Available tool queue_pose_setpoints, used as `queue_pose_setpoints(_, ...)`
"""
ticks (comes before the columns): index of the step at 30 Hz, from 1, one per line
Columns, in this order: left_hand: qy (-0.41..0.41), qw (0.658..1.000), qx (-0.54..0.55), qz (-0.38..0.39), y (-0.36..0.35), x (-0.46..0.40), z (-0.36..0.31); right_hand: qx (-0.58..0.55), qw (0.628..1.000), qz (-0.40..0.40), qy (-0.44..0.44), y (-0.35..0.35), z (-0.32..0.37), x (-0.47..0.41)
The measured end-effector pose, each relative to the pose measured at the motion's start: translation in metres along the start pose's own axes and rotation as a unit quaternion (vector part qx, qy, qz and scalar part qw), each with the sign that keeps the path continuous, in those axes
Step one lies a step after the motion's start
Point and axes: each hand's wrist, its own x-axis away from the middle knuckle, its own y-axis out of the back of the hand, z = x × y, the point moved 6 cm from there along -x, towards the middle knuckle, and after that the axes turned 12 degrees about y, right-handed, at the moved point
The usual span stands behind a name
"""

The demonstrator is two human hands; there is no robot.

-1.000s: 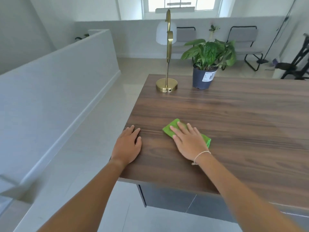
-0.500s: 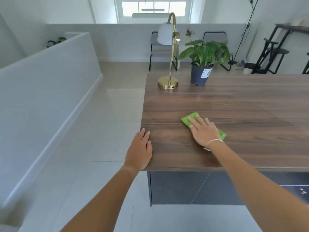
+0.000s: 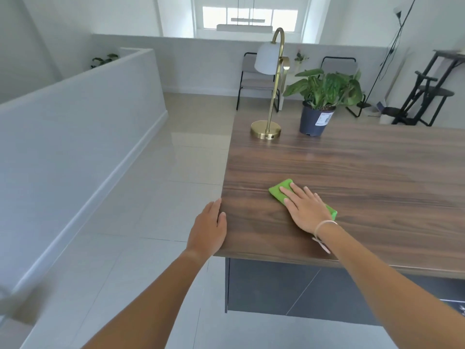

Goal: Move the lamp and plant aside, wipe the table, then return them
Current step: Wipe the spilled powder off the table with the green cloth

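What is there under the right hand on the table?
A green cloth lies flat under the right hand, on the wooden table. Its two ends show beside the hand; the middle part is covered by the palm and fingers.

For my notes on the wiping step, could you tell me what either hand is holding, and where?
Right hand presses flat on the green cloth, covering its middle. Left hand rests on the table edge.
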Motion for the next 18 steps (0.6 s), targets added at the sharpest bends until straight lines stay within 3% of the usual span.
queue_pose_setpoints(4,0.014,0.999,-0.014,-0.046,-0.003,0.000,-0.016,-0.012,0.999,0.028,0.031,-0.011,0.034,-0.030)
queue_pose_setpoints(7,0.012,0.995,-0.038,-0.092,-0.003,0.002,-0.041,-0.140,0.983,0.062,0.097,-0.004,0.042,-0.019)
queue_pose_setpoints(10,-0.004,0.990,-0.054,-0.133,-0.010,0.001,-0.073,-0.257,0.964,-0.009,0.066,0.025,-0.015,-0.010)
queue_pose_setpoints(13,-0.004,0.982,-0.118,-0.145,-0.037,-0.001,-0.103,-0.124,0.992,-0.032,0.009,0.035,-0.091,-0.002)
queue_pose_setpoints(18,0.040,0.966,-0.238,-0.088,-0.102,-0.013,-0.140,0.010,0.999,-0.019,0.043,0.025,-0.127,-0.001)
